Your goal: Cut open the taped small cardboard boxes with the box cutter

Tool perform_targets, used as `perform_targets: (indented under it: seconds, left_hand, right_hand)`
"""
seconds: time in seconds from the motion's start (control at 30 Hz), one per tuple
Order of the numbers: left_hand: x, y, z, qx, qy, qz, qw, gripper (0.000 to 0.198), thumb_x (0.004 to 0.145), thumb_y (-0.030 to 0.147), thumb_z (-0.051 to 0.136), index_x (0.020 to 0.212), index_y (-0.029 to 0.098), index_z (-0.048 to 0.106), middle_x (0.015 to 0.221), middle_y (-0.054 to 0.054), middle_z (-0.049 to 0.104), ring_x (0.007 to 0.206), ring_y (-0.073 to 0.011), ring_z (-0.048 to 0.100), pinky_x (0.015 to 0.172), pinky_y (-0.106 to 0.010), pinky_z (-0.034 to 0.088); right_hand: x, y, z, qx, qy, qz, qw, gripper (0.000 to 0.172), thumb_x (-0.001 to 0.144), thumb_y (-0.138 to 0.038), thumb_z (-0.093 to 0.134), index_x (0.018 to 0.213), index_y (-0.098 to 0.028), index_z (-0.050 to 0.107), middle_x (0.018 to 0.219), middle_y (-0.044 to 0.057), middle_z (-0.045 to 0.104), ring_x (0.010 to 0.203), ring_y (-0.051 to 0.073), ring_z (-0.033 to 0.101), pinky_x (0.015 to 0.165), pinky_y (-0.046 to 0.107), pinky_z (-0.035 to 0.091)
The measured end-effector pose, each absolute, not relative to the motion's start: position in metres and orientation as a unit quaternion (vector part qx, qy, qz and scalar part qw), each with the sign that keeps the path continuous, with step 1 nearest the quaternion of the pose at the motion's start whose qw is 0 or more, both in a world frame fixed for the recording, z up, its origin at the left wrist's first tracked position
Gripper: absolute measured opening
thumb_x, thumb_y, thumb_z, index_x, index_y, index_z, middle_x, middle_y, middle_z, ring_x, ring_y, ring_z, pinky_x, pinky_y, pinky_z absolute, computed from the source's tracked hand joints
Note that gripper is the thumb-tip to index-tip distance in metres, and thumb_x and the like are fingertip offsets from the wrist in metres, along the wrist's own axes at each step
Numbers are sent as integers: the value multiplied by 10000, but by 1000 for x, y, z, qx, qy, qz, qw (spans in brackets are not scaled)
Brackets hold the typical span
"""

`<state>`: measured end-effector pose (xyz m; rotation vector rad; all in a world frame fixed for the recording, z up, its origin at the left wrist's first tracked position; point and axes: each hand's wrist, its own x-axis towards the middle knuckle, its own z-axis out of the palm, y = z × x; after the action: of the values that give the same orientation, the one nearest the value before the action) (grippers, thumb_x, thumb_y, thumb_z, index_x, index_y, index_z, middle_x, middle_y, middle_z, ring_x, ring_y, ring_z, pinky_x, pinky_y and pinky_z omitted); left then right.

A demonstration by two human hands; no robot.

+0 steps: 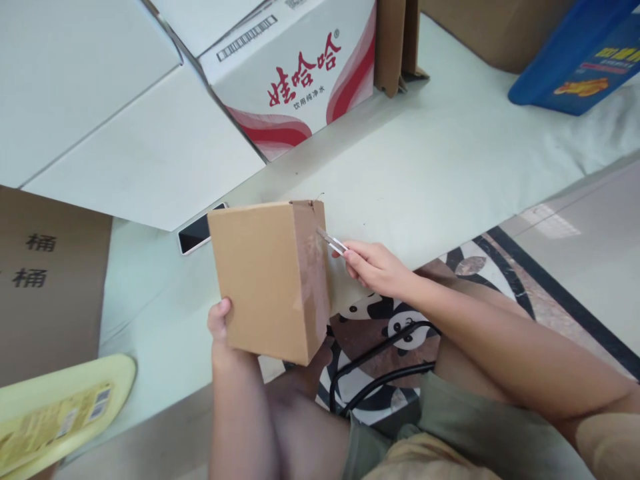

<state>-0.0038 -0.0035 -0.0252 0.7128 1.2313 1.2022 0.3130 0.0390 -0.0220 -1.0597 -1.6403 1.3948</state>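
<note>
Above pale bedding (425,167), left fingers (220,313) clasp the box (265,280); right fingers (357,257) pinch a cutter (331,241) at its tape (313,273).

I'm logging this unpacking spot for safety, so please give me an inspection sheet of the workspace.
Surface: pale cloth surface, wrinkled at far right.
Job's things: small cardboard box, taped down one face; thin blade, tip against that tape.
Clutter: phone behind the box; white printed carton; brown carton; pale yellow labelled object; blue pack.
Hands: left hand grips the box from below; right hand pinches the blade.
Cables: black loop under the right arm; cable or frame, cannot tell.
Surroundings: patterned floor, panda print.
</note>
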Motion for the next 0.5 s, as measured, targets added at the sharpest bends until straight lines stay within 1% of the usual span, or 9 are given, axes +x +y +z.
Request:
perform_targets:
  seconds: [0.1,0.23,0.3,0.43,0.5]
  left_hand:
    - [0,-5,-24,275,529,540,594,395,706,605,694,879,251,678,906,-65,749,801,-251,712,659,-346,620]
    - [4,-8,-21,276,532,538,593,423,754,592,662,1024,267,684,933,-93,734,909,-288,704,710,-374,611]
    - [5,-9,-20,275,537,534,592,436,750,581,672,1036,253,686,932,-100,731,902,-291,702,710,-378,607]
    - [12,-8,-17,259,543,552,577,433,710,536,721,1013,229,699,920,-88,742,821,-266,706,690,-362,602]
    - [19,-5,-16,258,538,566,568,434,710,515,731,1035,230,699,934,-76,748,822,-253,712,711,-352,601]
  right_hand:
    - [310,38,-20,-411,-644,540,354,322,1008,-403,364,779,-223,501,607,-29,526,570,131,519,567,259,374]
    - [306,38,-19,-417,-643,538,352,315,1001,-405,385,760,-227,484,597,-41,519,544,124,491,564,261,366]
    - [305,40,-19,-422,-647,535,342,302,997,-392,379,775,-224,497,600,-43,521,532,122,474,565,263,364]
    - [302,42,-18,-438,-662,513,327,300,987,-384,386,759,-217,489,598,-38,509,542,128,464,580,270,353]
    - [299,41,-18,-449,-665,502,323,289,976,-392,407,769,-213,503,598,-38,496,552,130,457,576,267,335]
